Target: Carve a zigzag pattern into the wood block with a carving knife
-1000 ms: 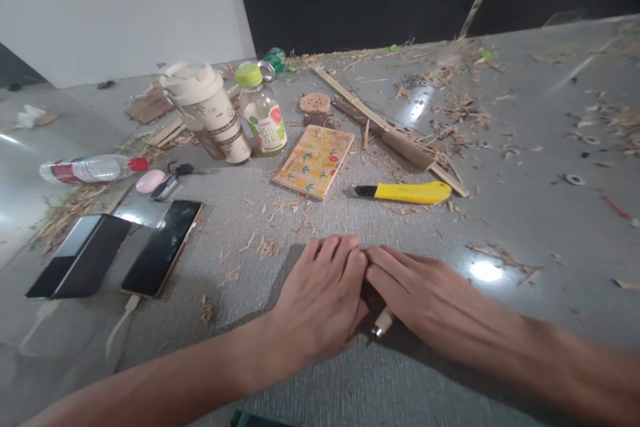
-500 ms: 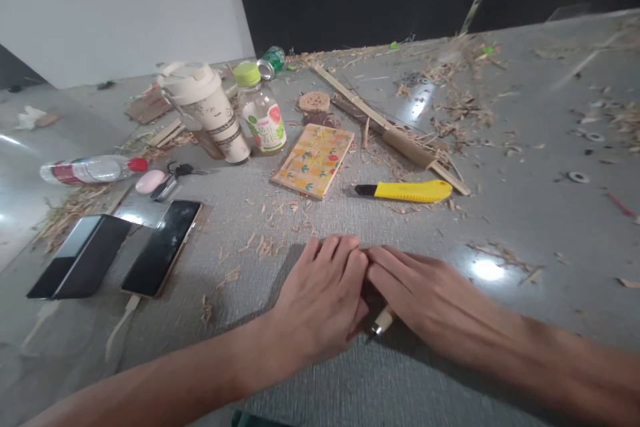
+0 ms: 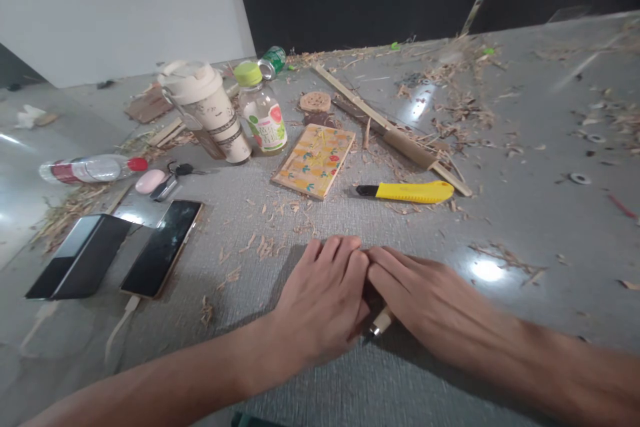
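Note:
In the lower middle, my left hand (image 3: 323,300) and my right hand (image 3: 420,287) press against each other with curled fingers, low over the grey work surface (image 3: 310,387). From beneath my right hand sticks out a wooden-handled carving tool (image 3: 383,322), its metal collar and dark tip pointing down toward me. Whatever my left fingers close around is hidden by the hand. Just ahead of my hands lie a yellow utility knife (image 3: 413,192) and a small board painted with a colourful pattern (image 3: 315,160).
Left stand a tumbler (image 3: 207,113) and a green-capped bottle (image 3: 263,110). Two phones (image 3: 163,250) (image 3: 80,257), keys (image 3: 183,170) and a lying bottle (image 3: 93,168) are farther left. A long wooden strip (image 3: 355,100), a green can (image 3: 273,63) and scattered shavings (image 3: 265,247) lie about.
The carving tool's tip has shifted slightly to the left and tilted a little. Both hands stay pressed together in nearly the same place.

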A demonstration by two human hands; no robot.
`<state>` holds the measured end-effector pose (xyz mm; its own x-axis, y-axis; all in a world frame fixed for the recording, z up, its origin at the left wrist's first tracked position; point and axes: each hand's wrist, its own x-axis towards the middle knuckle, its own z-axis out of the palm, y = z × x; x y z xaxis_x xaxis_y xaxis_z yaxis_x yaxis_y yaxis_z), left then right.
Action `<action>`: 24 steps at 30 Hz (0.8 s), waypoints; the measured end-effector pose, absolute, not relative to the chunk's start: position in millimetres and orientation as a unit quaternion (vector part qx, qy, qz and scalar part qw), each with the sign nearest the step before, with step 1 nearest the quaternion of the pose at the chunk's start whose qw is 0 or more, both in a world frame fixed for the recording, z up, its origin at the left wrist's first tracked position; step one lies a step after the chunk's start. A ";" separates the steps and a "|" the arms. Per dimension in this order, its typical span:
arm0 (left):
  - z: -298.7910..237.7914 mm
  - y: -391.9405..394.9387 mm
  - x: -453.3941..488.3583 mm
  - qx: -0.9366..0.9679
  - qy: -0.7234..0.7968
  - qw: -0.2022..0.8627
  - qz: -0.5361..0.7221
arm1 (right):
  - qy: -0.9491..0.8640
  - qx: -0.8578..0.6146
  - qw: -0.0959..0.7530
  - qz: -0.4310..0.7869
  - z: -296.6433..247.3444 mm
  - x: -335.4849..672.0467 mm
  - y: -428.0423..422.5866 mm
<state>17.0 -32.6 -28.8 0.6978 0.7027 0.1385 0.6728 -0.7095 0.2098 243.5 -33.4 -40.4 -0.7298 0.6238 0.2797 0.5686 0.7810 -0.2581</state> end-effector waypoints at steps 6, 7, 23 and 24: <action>-26.3 -32.0 16.3 0.919 0.378 0.086 0.075 | -0.918 -0.329 0.188 0.113 -40.5 241.8 -34.4; -26.1 -32.2 16.7 0.919 0.378 0.087 0.071 | -0.917 -0.332 0.191 0.117 -40.5 241.6 -34.2; -2.7 -24.2 -15.4 0.897 0.372 0.206 0.122 | -0.908 -0.326 0.220 0.146 -14.7 264.5 -25.5; -3.8 -25.2 -16.8 0.895 0.380 0.199 0.120 | -0.910 -0.330 0.215 0.130 -15.1 266.2 -24.7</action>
